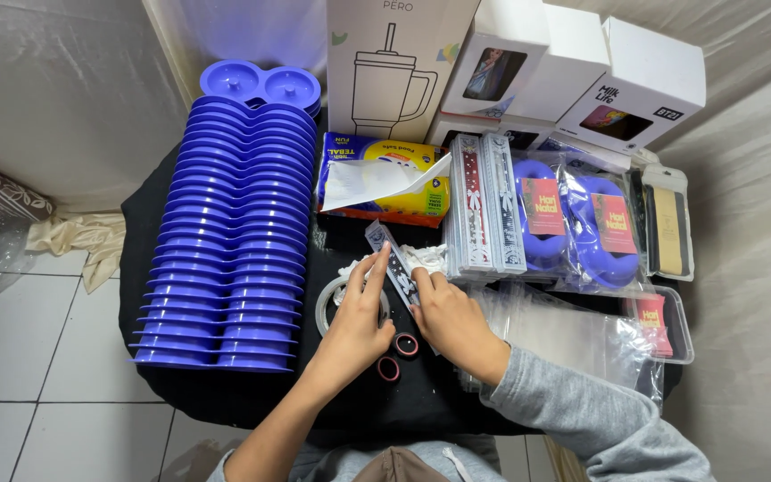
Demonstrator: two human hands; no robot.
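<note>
Both my hands hold a narrow grey patterned strip [393,259] over the black table [180,393]. My left hand [356,321] pinches its left side with the fingers raised, above a roll of clear tape [329,303]. My right hand [448,319], in a grey sleeve, grips its lower right edge. Two small dark rings [398,355] lie on the table just in front of my hands. Crumpled white tissue [426,257] sits behind the strip.
A long stack of blue double-round trays [234,232] fills the left. Behind lie a yellow and blue tissue pack [385,178], upright grey strips [485,205], bagged blue trays [582,228], white boxes [582,71] and clear plastic bags [573,335].
</note>
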